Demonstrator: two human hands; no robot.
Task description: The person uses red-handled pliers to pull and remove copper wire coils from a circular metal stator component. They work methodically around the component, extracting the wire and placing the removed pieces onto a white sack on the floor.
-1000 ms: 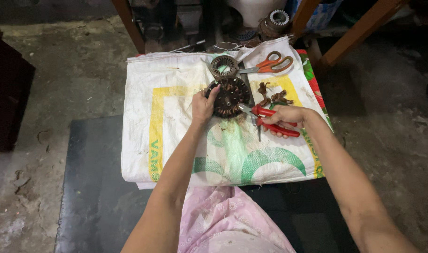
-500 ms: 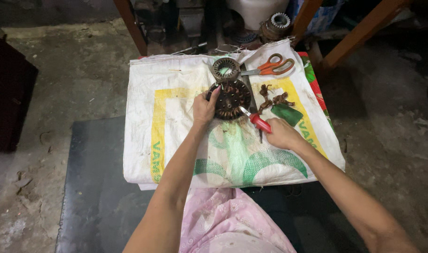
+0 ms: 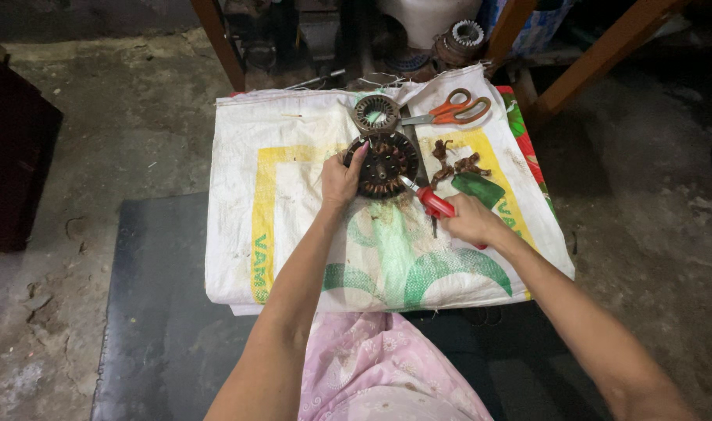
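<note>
Just above frame centre on a white sack (image 3: 294,234) spread over the desk: a dark round stator (image 3: 387,164), steadied at its left rim by the left hand (image 3: 342,181), fingers curled against the edge. To its lower right, the right hand (image 3: 469,220) closed around red-handled pliers (image 3: 434,204), fingers wrapped tight on the grips, metal tip touching the stator's lower right edge. Directly above the stator a smaller ring (image 3: 375,114); right of that, orange scissors (image 3: 453,111); below them, copper scraps (image 3: 453,162) and a green piece (image 3: 481,189).

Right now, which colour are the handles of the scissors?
Orange. The scissors lie on the white sack, shown in the head view.
</note>
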